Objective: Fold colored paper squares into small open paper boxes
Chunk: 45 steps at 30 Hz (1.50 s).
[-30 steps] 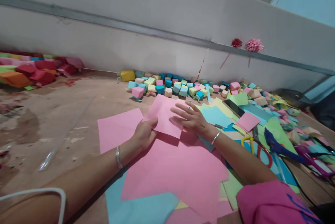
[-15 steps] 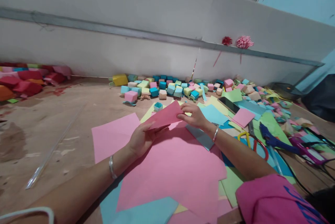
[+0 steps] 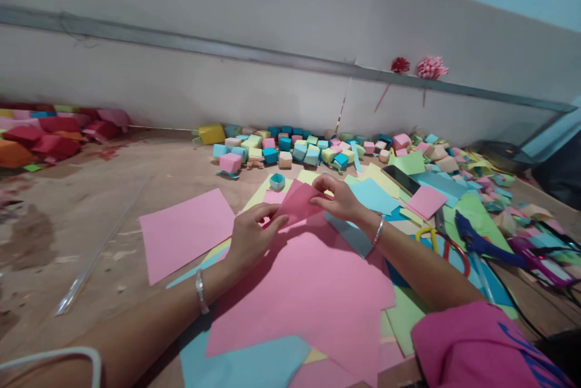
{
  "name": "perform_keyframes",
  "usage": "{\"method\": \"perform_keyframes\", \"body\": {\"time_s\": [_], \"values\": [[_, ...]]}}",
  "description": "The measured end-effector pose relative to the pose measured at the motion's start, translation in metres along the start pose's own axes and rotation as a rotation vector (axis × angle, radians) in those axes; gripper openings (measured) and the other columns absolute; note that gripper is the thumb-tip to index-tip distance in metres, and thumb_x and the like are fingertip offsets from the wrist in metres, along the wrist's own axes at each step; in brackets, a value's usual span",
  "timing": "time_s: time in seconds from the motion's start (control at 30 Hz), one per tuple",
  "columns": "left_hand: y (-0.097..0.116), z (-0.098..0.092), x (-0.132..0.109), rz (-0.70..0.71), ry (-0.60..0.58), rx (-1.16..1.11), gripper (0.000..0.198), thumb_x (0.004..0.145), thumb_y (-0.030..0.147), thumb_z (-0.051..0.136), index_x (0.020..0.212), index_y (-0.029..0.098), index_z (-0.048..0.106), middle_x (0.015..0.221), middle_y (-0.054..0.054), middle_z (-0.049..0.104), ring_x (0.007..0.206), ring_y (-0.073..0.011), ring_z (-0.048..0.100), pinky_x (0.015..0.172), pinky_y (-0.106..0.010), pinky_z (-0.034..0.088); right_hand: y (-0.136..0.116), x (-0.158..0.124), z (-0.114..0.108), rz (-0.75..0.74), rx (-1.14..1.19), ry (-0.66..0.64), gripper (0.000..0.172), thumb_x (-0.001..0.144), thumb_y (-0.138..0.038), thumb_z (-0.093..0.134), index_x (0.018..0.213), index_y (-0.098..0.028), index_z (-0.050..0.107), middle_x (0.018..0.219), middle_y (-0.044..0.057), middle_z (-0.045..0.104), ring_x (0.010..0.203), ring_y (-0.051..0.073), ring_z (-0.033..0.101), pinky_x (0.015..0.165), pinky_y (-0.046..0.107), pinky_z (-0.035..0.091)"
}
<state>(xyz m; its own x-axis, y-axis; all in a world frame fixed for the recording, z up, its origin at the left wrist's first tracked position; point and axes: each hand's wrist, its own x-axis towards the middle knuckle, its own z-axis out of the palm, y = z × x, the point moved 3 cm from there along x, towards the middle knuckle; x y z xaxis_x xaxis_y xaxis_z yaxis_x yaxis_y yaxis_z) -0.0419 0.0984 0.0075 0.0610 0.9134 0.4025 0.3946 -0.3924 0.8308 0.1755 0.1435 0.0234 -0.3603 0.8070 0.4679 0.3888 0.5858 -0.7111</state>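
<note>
A piece of pink paper [image 3: 297, 201] is held up between both hands, over larger pink sheets [image 3: 299, 291] on the work surface. My left hand [image 3: 252, 233] pinches its left end between thumb and fingers. At the right end, my right hand [image 3: 338, 197] grips the paper's edge with bent fingers. Behind the held paper stands a small open blue paper box [image 3: 276, 181]. Left of my left hand lies a separate pink sheet [image 3: 188, 233], and light blue paper [image 3: 245, 364] shows under the large pink sheets.
Several small coloured paper boxes [image 3: 285, 160] line the wall. At right are a phone [image 3: 400, 180], scissors [image 3: 442, 249], a blue-handled tool [image 3: 483, 246] and a purple device [image 3: 540, 264] with cables. Red and orange paper shapes [image 3: 54, 144] pile at left, near a clear stick [image 3: 102, 249].
My left hand has turned from supporting the pink paper from below to pinching its end from above. The paper now looks shorter between my hands. The separate pink sheet at left has shifted left.
</note>
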Motion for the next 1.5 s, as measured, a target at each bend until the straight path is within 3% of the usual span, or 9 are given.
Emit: {"method": "perform_keyframes", "body": {"time_s": [0.13, 0.27, 0.53, 0.8, 1.27, 1.5], "values": [[-0.003, 0.002, 0.000, 0.012, -0.034, 0.003, 0.010, 0.078, 0.028, 0.068, 0.073, 0.021, 0.072, 0.070, 0.000, 0.070, 0.064, -0.0150, 0.055, 0.064, -0.027, 0.041, -0.006, 0.000, 0.001, 0.010, 0.060, -0.014, 0.035, 0.081, -0.032, 0.069, 0.113, -0.022, 0.060, 0.087, 0.001, 0.064, 0.078, 0.016, 0.057, 0.073, 0.031, 0.048], [-0.003, 0.005, -0.001, 0.034, -0.093, 0.003, 0.010, 0.079, 0.027, 0.067, 0.073, 0.021, 0.071, 0.069, 0.000, 0.068, 0.063, -0.0143, 0.054, 0.064, -0.027, 0.041, -0.017, 0.000, 0.002, 0.006, 0.068, -0.007, 0.021, 0.087, -0.039, 0.063, 0.098, -0.023, 0.068, 0.095, 0.005, 0.070, 0.085, 0.018, 0.062, 0.077, 0.033, 0.050], [0.004, 0.010, -0.005, 0.081, -0.205, -0.008, 0.010, 0.078, 0.022, 0.062, 0.077, 0.020, 0.071, 0.071, -0.002, 0.067, 0.065, -0.0150, 0.054, 0.064, -0.026, 0.042, -0.022, -0.002, 0.006, 0.076, 0.015, 0.062, 0.020, 0.084, -0.040, 0.065, 0.073, -0.023, 0.066, 0.075, 0.002, 0.067, 0.069, 0.016, 0.055, 0.067, 0.031, 0.047], [0.006, 0.009, -0.004, 0.070, -0.221, -0.013, 0.024, 0.086, 0.032, 0.057, 0.068, 0.019, 0.068, 0.066, -0.002, 0.063, 0.061, -0.0140, 0.053, 0.060, -0.026, 0.039, -0.026, -0.003, 0.006, 0.073, 0.026, 0.061, 0.019, 0.085, -0.036, 0.062, 0.071, -0.022, 0.063, 0.071, 0.001, 0.064, 0.066, 0.015, 0.054, 0.064, 0.029, 0.043], [0.003, 0.009, -0.005, 0.068, -0.227, 0.008, 0.024, 0.087, 0.033, 0.056, 0.077, 0.020, 0.075, 0.066, -0.001, 0.063, 0.063, -0.0150, 0.056, 0.062, -0.026, 0.041, -0.023, -0.003, 0.010, 0.134, 0.041, 0.040, 0.011, 0.083, -0.030, 0.060, 0.077, -0.021, 0.063, 0.075, 0.000, 0.065, 0.067, 0.014, 0.054, 0.063, 0.028, 0.043], [0.003, 0.010, -0.004, 0.037, -0.282, 0.066, 0.027, 0.085, 0.032, 0.050, 0.067, 0.019, 0.066, 0.065, -0.001, 0.061, 0.063, -0.0154, 0.055, 0.061, -0.027, 0.041, -0.023, -0.005, 0.010, 0.170, -0.064, 0.034, 0.011, 0.082, -0.025, 0.056, 0.072, -0.021, 0.057, 0.069, -0.002, 0.060, 0.063, 0.012, 0.050, 0.061, 0.026, 0.040]]}}
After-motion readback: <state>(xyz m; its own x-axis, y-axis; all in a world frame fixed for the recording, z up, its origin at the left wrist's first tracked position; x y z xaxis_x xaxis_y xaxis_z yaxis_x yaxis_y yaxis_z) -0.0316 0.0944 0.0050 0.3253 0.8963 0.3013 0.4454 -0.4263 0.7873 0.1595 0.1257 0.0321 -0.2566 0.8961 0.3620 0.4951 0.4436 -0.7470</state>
